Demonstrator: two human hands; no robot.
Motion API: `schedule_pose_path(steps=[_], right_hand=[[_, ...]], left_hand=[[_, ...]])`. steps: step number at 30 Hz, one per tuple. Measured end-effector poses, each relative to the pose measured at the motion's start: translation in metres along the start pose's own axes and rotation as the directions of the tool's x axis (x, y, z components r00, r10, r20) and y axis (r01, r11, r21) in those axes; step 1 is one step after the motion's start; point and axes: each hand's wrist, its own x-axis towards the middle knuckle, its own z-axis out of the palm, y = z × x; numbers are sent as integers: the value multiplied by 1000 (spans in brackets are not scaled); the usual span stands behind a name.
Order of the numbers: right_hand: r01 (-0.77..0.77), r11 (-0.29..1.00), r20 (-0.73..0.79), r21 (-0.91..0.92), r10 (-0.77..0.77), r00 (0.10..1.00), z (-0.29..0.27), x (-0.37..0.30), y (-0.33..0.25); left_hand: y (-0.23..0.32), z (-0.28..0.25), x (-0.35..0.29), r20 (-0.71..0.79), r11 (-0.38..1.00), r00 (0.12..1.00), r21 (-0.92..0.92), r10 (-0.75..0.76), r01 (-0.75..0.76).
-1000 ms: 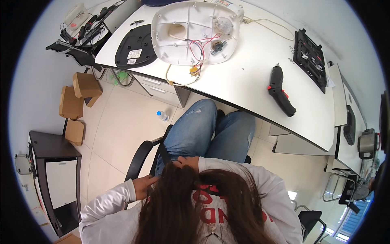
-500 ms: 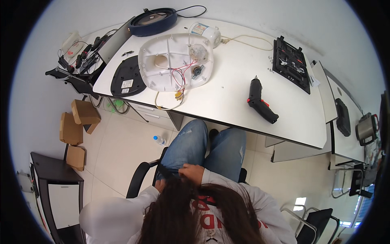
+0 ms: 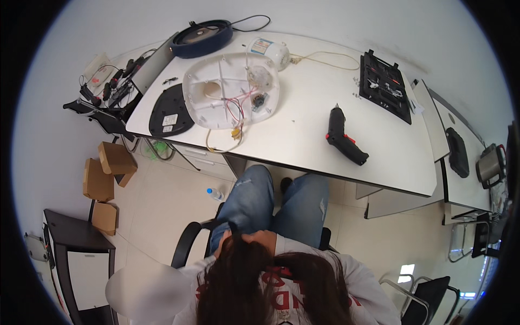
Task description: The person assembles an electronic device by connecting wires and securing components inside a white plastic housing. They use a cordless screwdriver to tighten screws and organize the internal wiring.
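My right hand rests over my lap with its fingers curled. Long dark hair falls across both hands, hiding most of the fingers. Close beside it is my left hand, of which only a small part shows. A narrow dark shape stands between them; whether it is held or is hair I cannot tell. On the table ahead lies an upturned white plastic housing with ribs, red wires and a yellow connector. A black base cover lies at its left. Farther right is a black cordless screwdriver. Neither hand touches these.
A toolkit case lies open at the far right, small screws beside it. Behind the housing are a white cylinder with a cord and a dark blue round part. A water bottle and cardboard boxes are on the floor.
My hands have come closer together, and hair now covers more of the right hand. The view has shifted slightly; the things on the table lie as before.
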Motion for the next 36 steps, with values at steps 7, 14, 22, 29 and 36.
schedule_pose_path(steps=[7,14,22,29,36], right_hand=[[-155,973,-32,172,162,986,11,-17,4],[-114,802,-108,586,217,970,86,-40,48],[-334,873,28,356,347,937,40,-20,1],[-438,899,-371,9,410,833,17,61,34],[-295,954,-425,-60,243,872,4,39,26]], left_hand=[[7,13,-7,31,998,999,-64,-18,20],[-5,-29,-32,-13,991,1000,132,-18,19],[-59,-46,-47,245,959,943,230,-224,168],[-21,-66,-65,313,959,944,-215,-109,182],[-60,-76,-22,-28,960,975,-180,-221,212]])
